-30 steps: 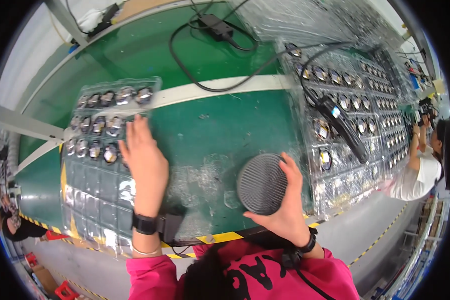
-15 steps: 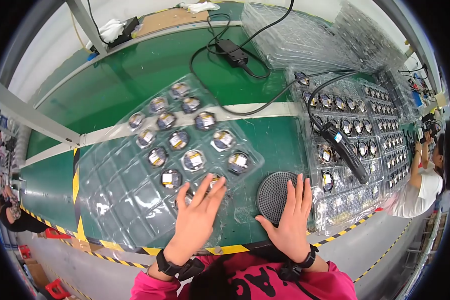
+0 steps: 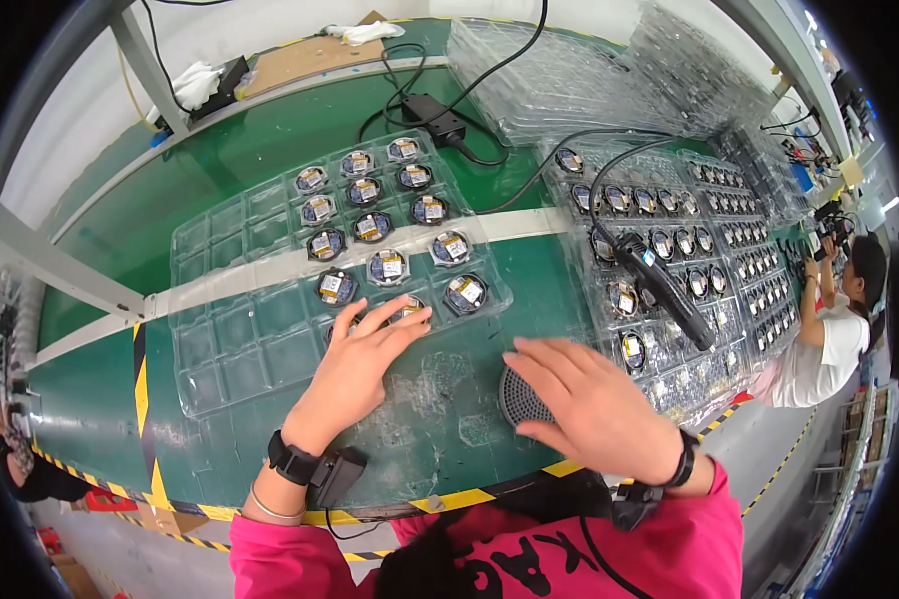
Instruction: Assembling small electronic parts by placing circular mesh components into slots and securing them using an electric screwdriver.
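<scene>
A clear plastic tray with square pockets lies in front of me, its right part holding several round electronic modules. My left hand reaches over the tray's near edge with fingers apart, its fingertips over one module and partly hiding it. Whether they touch it or the tray, I cannot tell. Over a round black dimpled pad on the table is my right hand, fingers stretched out and angled left, nothing visible in them. It covers much of the pad.
To the right, more clear trays hold rows of modules; a black handheld tool with a cable lies across them. Stacked empty trays stand behind, beside a black power adapter. A co-worker is at the far right.
The tray has turned straighter and shifted away from me. My left hand has moved left and up with it; my right hand has tilted leftward over the pad. The whole view has shifted slightly.
</scene>
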